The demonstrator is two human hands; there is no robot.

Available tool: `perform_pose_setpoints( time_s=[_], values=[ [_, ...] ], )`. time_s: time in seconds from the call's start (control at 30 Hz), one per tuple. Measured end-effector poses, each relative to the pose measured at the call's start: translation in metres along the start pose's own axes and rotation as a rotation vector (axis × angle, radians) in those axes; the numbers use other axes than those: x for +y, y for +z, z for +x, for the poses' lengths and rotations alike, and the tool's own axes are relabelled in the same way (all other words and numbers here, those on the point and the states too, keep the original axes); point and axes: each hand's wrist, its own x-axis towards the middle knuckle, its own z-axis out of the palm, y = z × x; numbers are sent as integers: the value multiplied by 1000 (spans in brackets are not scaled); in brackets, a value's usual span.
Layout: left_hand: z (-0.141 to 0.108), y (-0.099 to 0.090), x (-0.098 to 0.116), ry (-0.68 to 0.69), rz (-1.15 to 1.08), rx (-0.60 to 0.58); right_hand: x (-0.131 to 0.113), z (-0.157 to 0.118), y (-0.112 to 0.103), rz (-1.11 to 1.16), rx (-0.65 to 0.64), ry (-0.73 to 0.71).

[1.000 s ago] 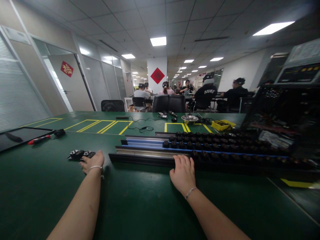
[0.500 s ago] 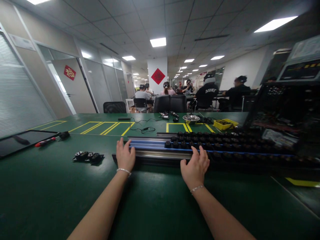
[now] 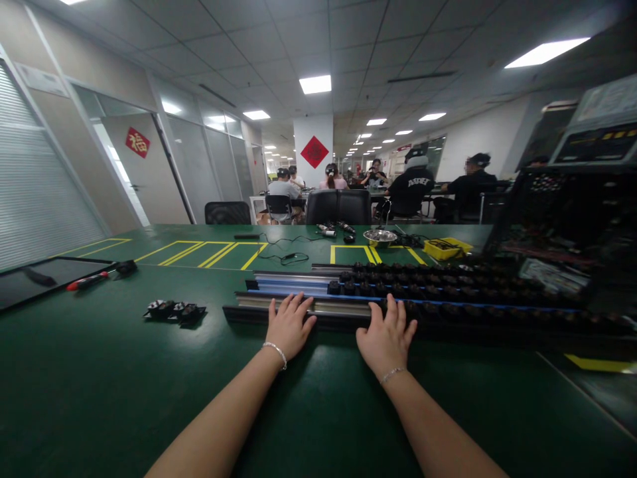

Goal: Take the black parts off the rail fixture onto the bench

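Bare green table (image 3: pixel 99 385) open in front and to the left, free to cross. Straight ahead, barred by long rails (image 3: pixel 298 292) lying side by side, right stretch crowded with small black parts (image 3: pixel 448 292). Left hand (image 3: pixel 288 326) and right hand (image 3: pixel 387 337) laid flat at the nearest rail, narrow gap between. Further left, a loose cluster of black pieces (image 3: pixel 174 311), well apart from the rails, passable between. Right side blocked by a dark rack (image 3: pixel 567 219).
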Motion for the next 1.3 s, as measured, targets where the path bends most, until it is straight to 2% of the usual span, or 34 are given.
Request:
perform_pose_setpoints(
  time_s=[0.73,1.3],
  values=[
    [0,0,0,1,11,7,-7,-3,-5,62,-57,-85],
    [0,1,-1,14,26,19,-11,-6,-4,95,-47,-112]
  ],
)
